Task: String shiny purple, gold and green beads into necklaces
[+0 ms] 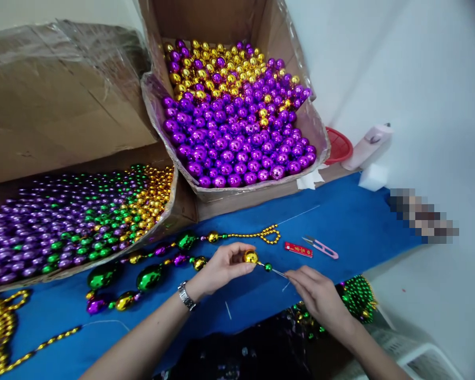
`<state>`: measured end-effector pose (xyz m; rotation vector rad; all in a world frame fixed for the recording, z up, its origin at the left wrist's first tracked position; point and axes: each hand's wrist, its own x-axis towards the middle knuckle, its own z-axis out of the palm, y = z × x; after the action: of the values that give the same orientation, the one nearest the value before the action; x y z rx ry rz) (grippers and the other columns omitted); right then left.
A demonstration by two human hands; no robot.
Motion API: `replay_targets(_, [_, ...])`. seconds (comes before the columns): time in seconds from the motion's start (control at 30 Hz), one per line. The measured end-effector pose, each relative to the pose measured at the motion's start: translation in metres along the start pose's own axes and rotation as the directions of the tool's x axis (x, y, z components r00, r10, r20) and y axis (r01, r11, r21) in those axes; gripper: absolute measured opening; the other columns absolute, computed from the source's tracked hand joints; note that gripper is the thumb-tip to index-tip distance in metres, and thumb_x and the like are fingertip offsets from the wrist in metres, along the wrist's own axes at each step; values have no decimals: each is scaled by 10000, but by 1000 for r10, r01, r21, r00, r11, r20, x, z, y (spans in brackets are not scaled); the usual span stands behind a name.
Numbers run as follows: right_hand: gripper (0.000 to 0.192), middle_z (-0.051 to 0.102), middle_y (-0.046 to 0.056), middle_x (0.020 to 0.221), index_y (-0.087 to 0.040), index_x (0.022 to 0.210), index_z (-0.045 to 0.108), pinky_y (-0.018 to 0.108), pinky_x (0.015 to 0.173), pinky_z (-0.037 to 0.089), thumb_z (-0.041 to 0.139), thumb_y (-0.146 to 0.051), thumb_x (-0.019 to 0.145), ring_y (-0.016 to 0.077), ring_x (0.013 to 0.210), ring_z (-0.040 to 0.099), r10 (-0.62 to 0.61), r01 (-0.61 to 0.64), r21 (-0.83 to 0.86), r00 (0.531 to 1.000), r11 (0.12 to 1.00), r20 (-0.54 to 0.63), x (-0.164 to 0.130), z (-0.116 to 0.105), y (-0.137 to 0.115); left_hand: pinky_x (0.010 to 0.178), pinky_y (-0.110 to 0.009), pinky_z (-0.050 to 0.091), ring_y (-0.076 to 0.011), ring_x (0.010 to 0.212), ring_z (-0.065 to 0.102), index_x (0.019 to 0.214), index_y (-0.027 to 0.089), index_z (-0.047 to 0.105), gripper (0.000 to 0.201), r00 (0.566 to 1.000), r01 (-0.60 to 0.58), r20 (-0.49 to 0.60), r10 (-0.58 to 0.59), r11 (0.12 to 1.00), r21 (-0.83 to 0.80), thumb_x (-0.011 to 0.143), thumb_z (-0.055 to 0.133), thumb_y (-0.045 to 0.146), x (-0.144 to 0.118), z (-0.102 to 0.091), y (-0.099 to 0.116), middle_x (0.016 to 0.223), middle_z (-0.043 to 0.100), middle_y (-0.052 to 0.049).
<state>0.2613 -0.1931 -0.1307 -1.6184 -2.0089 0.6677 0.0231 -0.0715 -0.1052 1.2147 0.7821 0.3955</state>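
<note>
We pinch a gold bead (250,257) in our left hand (221,266); our right hand (319,295) grips the needle (277,272) over open blue cloth (356,221).

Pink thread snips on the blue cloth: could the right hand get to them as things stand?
Probably yes. The pink snips lie in the open just beyond the right hand, nothing between, though its fingers pinch a thin thread.

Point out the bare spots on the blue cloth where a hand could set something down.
Widest bare patch: blue cloth right of the clippers, below the purple bead box. Another lies between the left hand and the left forearm, below the big-bead strand. Crowded: the strand's run under the mixed bead box, and the gold strands at far left.
</note>
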Motion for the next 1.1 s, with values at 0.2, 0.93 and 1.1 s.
replay_targets(0.2, [273, 589, 55, 867, -229, 1089, 611, 300, 735, 483, 366, -224, 969, 176, 798, 579, -2, 3, -76, 1000, 997, 11, -4, -1, 3, 765, -299, 447, -150, 839, 572, 1125, 137, 544, 449, 1000, 1, -11, 0, 999, 34, 735, 708, 289, 0, 1, 0, 980, 626, -56])
replay_targets(0.93, [248, 606, 52, 932, -241, 1064, 614, 264, 747, 501, 387, -248, 964, 169, 838, 604, 31, -29, 133, 999, 991, -15, -1, 4, 6, 616, -258, 449, -147, 694, 576, 1015, 139, 591, 502, 993, -14, -116, 27, 994, 109, 612, 791, 362, 1, 8, -6, 765, 629, -20])
replay_targets(1.1, [248, 599, 56, 929, -231, 1052, 608, 254, 731, 507, 377, -253, 965, 163, 815, 606, 51, -48, 139, 999, 989, -14, -2, 4, 4, 573, -243, 432, -133, 646, 559, 1012, 136, 603, 513, 990, -10, -139, 29, 991, 132, 599, 797, 370, 2, 9, -11, 738, 623, -14])
